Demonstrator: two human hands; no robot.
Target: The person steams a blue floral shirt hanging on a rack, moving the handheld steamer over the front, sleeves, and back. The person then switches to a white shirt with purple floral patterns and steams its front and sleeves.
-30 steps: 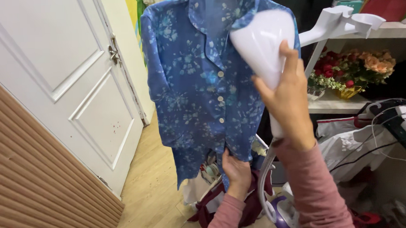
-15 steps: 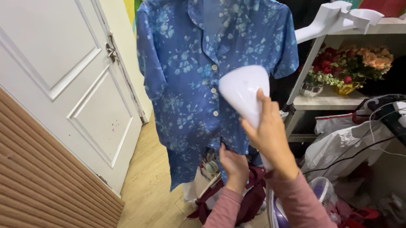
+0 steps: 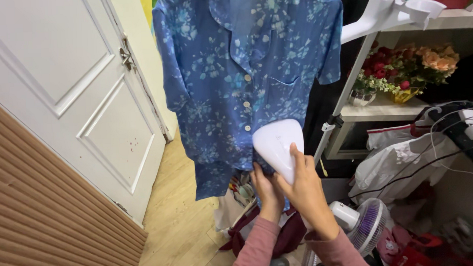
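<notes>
Steamer [image 3: 277, 147] in right hand [image 3: 307, 193], left hand [image 3: 267, 187] gripping shirt [image 3: 235, 86] hem

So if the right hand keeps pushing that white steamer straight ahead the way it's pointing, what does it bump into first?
The blue flowered shirt. The right hand aims the white steamer head at the shirt's lower front, near the buttons, and it looks already against the cloth or nearly so; depth is hard to judge. The left hand holds the hem beside it.

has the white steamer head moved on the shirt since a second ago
Yes. The steamer head in the right hand has dropped from collar height down the blue shirt to near its hem.
</notes>
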